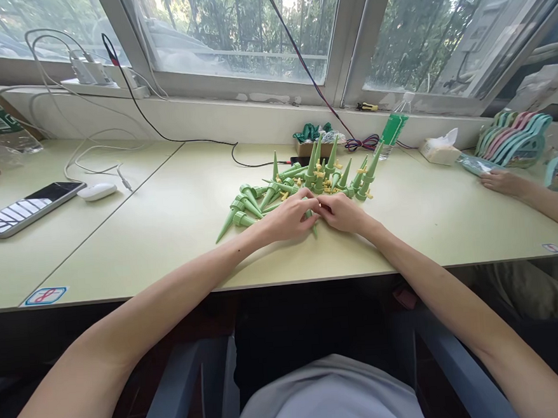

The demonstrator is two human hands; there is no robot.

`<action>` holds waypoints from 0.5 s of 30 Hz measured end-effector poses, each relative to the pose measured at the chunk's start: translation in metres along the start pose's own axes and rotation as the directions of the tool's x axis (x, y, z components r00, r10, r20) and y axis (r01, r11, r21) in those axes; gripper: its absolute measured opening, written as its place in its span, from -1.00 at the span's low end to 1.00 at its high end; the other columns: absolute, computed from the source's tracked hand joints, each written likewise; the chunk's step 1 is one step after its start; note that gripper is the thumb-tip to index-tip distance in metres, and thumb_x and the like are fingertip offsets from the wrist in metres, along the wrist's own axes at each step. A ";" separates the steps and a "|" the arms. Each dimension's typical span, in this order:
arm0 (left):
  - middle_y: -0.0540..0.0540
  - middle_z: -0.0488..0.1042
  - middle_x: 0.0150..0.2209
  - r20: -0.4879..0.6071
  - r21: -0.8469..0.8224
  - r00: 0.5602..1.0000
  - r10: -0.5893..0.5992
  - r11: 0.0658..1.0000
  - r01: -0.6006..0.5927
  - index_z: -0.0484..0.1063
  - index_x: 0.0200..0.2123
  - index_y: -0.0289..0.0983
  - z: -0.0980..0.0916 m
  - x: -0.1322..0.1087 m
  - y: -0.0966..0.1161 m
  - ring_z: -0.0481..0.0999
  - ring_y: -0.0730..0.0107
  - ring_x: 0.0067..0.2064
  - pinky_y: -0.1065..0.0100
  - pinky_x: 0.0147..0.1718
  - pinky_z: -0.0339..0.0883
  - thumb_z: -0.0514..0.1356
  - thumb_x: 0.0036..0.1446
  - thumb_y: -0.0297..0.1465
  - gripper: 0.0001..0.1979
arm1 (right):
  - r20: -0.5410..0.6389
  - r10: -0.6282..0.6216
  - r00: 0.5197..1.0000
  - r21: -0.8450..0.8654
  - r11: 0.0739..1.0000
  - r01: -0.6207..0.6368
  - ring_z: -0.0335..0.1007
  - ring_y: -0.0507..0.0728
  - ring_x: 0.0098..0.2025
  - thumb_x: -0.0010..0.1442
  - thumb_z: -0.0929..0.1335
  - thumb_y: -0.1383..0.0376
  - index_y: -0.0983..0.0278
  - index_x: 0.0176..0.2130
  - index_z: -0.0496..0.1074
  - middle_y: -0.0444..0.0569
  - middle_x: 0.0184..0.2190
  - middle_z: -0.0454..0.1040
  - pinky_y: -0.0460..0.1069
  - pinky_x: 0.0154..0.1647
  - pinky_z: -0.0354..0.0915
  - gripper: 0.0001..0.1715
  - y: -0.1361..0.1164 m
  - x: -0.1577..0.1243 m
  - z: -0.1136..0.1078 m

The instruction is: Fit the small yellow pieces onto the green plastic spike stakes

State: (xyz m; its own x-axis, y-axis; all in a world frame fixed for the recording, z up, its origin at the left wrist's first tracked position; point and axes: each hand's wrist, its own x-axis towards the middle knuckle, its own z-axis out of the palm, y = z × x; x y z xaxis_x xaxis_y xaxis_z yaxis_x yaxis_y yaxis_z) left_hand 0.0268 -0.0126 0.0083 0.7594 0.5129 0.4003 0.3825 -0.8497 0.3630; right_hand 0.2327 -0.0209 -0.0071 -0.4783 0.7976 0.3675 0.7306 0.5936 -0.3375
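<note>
Near the middle of the table my left hand (292, 217) and my right hand (342, 211) meet, fingertips touching. The fingers of my left hand are closed around a green plant watering spike (314, 231), whose pointed end shows below them. My right hand is closed in a pinch against the same spot; what lies between its fingertips is hidden. Just beyond both hands is a pile of green watering spikes (245, 204), some lying down and some standing point up (331, 157). Several carry small yellow valves (369, 195).
A small box (305, 148) with foil and green wrapping stands behind the pile, beside a bottle with a green label (392, 128). To the left lie a phone (30, 207) and white earbud case (97, 192). At right, another person's hand (501, 182) touches a plastic packet (475, 165).
</note>
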 end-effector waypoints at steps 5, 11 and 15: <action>-0.16 0.36 -0.06 -0.016 -0.016 1.000 0.007 1.000 -0.008 0.49 -0.17 -0.28 0.000 0.000 -0.001 0.45 0.41 -0.27 0.25 -0.12 0.40 0.11 0.25 -0.40 -0.82 | -0.006 -0.005 1.000 0.008 1.000 0.005 0.37 0.10 -0.42 0.28 0.24 0.40 0.27 -0.35 0.39 -0.02 -0.41 0.52 -0.05 -0.32 0.17 -0.81 0.001 0.000 0.000; -0.16 0.37 -0.06 -0.018 -0.020 1.000 0.005 1.000 -0.005 0.49 -0.17 -0.29 0.000 0.000 0.000 0.43 0.44 -0.31 0.25 -0.13 0.40 0.11 0.25 -0.41 -0.82 | -0.006 -0.013 1.000 0.018 1.000 0.013 0.37 0.10 -0.41 0.28 0.24 0.40 0.27 -0.35 0.39 -0.02 -0.41 0.52 -0.05 -0.31 0.18 -0.81 0.001 0.000 0.001; -0.15 0.37 -0.07 -0.023 -0.027 1.000 0.002 1.000 -0.003 0.50 -0.17 -0.28 0.000 -0.001 0.000 0.45 0.41 -0.27 0.27 -0.15 0.40 0.11 0.25 -0.41 -0.82 | -0.004 -0.005 1.000 0.020 1.000 0.005 0.36 0.09 -0.42 0.27 0.24 0.41 0.27 -0.36 0.40 -0.02 -0.42 0.52 -0.05 -0.31 0.18 -0.80 0.001 0.000 0.001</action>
State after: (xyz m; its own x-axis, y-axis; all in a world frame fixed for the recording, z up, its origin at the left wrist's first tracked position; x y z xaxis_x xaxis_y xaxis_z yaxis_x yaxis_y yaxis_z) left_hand 0.0264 -0.0128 0.0078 0.7481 0.5139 0.4199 0.3661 -0.8473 0.3847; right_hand 0.2331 -0.0202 -0.0080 -0.4799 0.7942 0.3727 0.7184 0.5996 -0.3527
